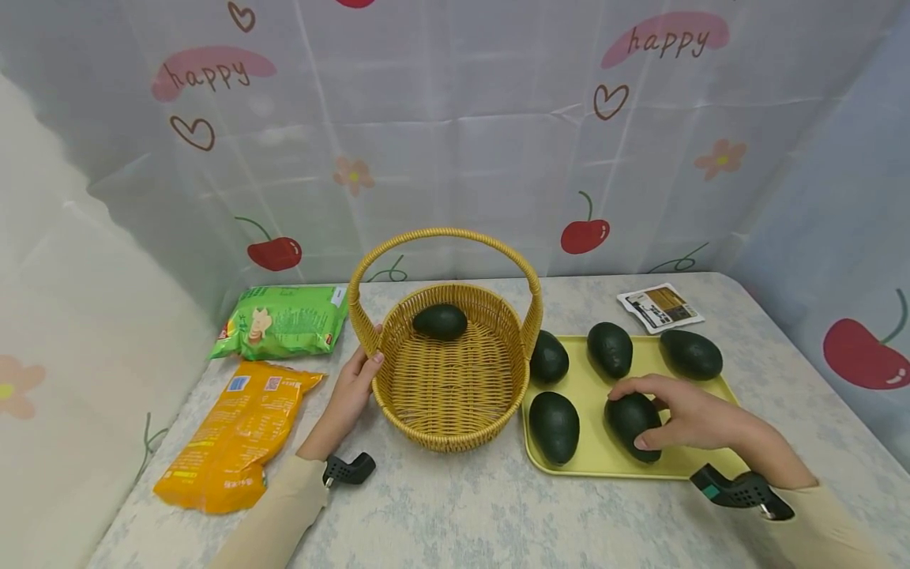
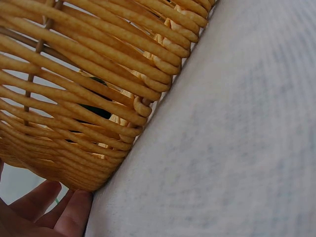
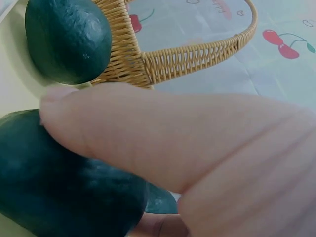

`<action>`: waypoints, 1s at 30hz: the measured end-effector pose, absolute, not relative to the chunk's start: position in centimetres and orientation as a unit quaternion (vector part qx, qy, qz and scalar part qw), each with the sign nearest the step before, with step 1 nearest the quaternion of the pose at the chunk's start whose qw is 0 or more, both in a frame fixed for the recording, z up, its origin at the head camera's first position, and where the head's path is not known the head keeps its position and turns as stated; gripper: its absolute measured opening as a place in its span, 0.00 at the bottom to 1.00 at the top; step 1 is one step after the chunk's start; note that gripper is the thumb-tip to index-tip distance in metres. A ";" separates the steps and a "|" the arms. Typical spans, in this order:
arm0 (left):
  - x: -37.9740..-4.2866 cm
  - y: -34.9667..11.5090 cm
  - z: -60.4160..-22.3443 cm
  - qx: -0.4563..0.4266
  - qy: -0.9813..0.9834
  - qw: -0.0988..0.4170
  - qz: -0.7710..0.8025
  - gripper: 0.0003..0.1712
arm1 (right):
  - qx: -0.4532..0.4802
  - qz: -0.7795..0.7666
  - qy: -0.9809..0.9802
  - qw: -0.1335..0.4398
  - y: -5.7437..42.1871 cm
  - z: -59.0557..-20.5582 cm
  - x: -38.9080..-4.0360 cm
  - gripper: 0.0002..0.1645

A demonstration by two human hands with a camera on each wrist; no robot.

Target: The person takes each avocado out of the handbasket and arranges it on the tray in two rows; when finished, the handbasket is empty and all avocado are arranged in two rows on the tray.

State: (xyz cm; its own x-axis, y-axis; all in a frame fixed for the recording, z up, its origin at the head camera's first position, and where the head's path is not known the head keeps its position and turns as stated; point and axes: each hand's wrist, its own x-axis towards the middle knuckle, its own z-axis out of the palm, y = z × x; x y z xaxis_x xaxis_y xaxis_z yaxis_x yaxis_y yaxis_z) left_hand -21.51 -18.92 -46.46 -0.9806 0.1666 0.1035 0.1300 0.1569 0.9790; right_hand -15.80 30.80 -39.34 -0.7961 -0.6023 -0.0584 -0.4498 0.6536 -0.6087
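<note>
A yellow wicker basket point(image 1: 449, 442) with a tall arched handle stands mid-table, and one dark green avocado point(image 1: 440, 322) lies in it at the back. My left hand point(image 1: 355, 381) holds the basket's left side by the base of the handle, thumb near the rim; in the left wrist view its fingers point(image 2: 74, 215) touch the woven wall low down. On the yellow tray point(image 1: 590, 466) at right, my right hand point(image 1: 686, 411) grips the front right avocado point(image 1: 631, 425), thumb on its near side. That thumb point(image 3: 123, 118) crosses the avocado point(image 3: 64, 182) in the right wrist view.
Several other avocados lie on the tray, among them one at front left point(image 1: 554, 427) and one at back right point(image 1: 691, 354). A small white and brown packet point(image 1: 661, 307) lies behind it. A green bag point(image 1: 291, 320) and an orange bag point(image 1: 238, 435) lie at left.
</note>
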 end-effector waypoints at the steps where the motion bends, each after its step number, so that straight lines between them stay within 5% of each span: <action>1: -21.5 -18.9 -46.5 0.099 0.761 0.015 0.640 0.35 | -0.296 -0.295 0.899 0.129 30.9 -39.3 -15.8 0.31; 30: -21.6 -18.8 -46.4 0.097 0.764 0.011 0.638 0.33 | -0.276 -0.299 0.904 0.128 30.3 -39.2 -15.9 0.26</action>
